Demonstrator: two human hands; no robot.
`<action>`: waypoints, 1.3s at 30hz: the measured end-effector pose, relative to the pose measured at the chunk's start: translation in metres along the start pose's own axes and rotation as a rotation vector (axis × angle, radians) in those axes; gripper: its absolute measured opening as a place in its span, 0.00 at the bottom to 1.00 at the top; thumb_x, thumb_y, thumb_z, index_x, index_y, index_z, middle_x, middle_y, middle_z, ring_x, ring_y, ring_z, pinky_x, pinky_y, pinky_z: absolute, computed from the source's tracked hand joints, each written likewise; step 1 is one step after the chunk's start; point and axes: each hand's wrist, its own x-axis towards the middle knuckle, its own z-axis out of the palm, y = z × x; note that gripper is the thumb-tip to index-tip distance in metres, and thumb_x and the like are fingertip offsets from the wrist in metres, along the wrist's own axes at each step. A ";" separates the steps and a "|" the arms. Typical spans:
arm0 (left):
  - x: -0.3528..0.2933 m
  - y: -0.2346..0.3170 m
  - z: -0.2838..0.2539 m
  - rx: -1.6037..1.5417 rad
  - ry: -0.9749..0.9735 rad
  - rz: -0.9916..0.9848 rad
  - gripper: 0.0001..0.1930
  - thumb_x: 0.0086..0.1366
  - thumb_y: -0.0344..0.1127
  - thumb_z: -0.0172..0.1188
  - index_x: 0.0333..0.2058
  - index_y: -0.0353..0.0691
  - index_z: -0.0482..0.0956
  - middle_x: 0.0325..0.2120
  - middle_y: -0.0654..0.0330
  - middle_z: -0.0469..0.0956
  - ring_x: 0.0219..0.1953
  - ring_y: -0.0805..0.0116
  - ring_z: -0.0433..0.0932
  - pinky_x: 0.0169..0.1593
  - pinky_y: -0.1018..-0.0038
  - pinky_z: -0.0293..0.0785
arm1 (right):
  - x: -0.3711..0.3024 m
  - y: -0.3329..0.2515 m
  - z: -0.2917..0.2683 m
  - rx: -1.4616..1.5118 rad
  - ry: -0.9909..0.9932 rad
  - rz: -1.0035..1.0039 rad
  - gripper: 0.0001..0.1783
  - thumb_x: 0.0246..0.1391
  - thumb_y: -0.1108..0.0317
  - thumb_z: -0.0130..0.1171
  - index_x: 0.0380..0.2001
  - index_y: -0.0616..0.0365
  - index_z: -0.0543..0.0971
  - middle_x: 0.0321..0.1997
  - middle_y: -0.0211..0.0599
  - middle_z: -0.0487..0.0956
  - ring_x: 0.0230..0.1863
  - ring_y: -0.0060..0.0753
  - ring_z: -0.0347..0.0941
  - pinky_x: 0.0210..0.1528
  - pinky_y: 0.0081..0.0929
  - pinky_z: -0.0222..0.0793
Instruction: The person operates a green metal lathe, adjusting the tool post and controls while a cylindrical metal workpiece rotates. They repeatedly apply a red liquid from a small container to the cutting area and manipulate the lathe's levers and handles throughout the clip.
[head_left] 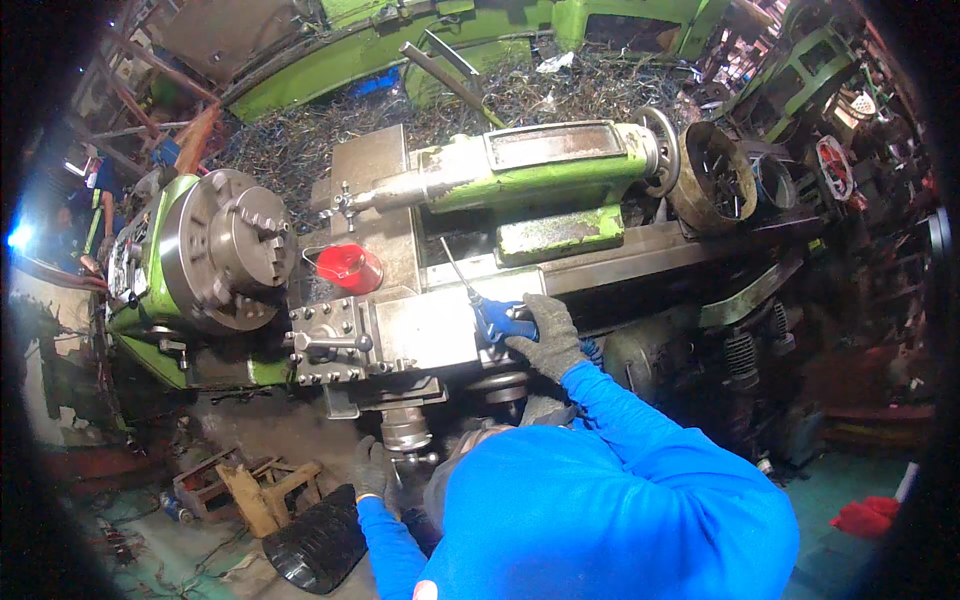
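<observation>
My right hand [550,338], in a dark grey glove, is closed around a blue air blow gun [492,318]. Its long thin nozzle points up and left over the bright flat slide [430,328] of a green lathe. My left hand [372,468], also gloved, is beside the handwheel [406,430] at the front of the carriage, fingers mostly stretched. A ball-ended crank handle [415,458] lies close to its thumb; whether they touch is unclear. Left of the slide sits the tool post [332,338] with its lever. Behind it, a red bucket [348,268] rests on the carriage.
At the left is a large jawed chuck [230,250]; the green tailstock [540,175] stands opposite. Metal shavings [290,150] heap behind the bed. A rusty drum [715,175] stands right. A black ribbed cylinder [315,545] and wooden pieces [265,495] lie on the floor. Another person [105,205] is far left.
</observation>
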 end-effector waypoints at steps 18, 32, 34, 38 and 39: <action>0.059 0.202 -0.103 -0.609 0.726 0.118 0.22 0.76 0.36 0.54 0.62 0.28 0.70 0.60 0.46 0.72 0.62 0.52 0.72 0.68 0.60 0.66 | 0.022 0.121 -0.026 0.051 0.556 0.211 0.20 0.65 0.57 0.63 0.52 0.60 0.78 0.54 0.43 0.78 0.56 0.44 0.73 0.65 0.40 0.66; 0.145 0.202 -0.121 -0.380 0.768 0.279 0.19 0.73 0.39 0.55 0.57 0.33 0.77 0.56 0.44 0.77 0.58 0.45 0.76 0.64 0.55 0.69 | 0.204 0.302 -0.179 0.940 0.530 0.612 0.39 0.68 0.31 0.45 0.62 0.52 0.77 0.52 0.40 0.82 0.48 0.41 0.78 0.46 0.41 0.78; 0.146 0.203 -0.126 -0.379 0.735 0.248 0.20 0.73 0.39 0.55 0.57 0.33 0.77 0.56 0.44 0.77 0.58 0.46 0.76 0.64 0.55 0.69 | 0.206 0.276 -0.175 1.045 0.628 0.618 0.39 0.65 0.27 0.46 0.61 0.48 0.79 0.50 0.38 0.82 0.44 0.37 0.79 0.40 0.37 0.78; 0.147 0.199 -0.135 -0.310 0.724 0.230 0.21 0.71 0.40 0.57 0.56 0.33 0.77 0.53 0.44 0.79 0.55 0.46 0.78 0.61 0.55 0.71 | 0.208 0.256 -0.166 1.003 0.769 0.669 0.42 0.64 0.25 0.44 0.60 0.50 0.79 0.44 0.34 0.83 0.37 0.31 0.77 0.35 0.35 0.76; 0.147 0.197 -0.130 -0.342 0.739 0.233 0.21 0.71 0.41 0.58 0.56 0.33 0.77 0.52 0.44 0.79 0.54 0.46 0.78 0.61 0.55 0.71 | 0.214 0.234 -0.161 0.970 0.822 0.659 0.43 0.65 0.25 0.43 0.59 0.51 0.78 0.44 0.34 0.83 0.35 0.30 0.75 0.33 0.32 0.73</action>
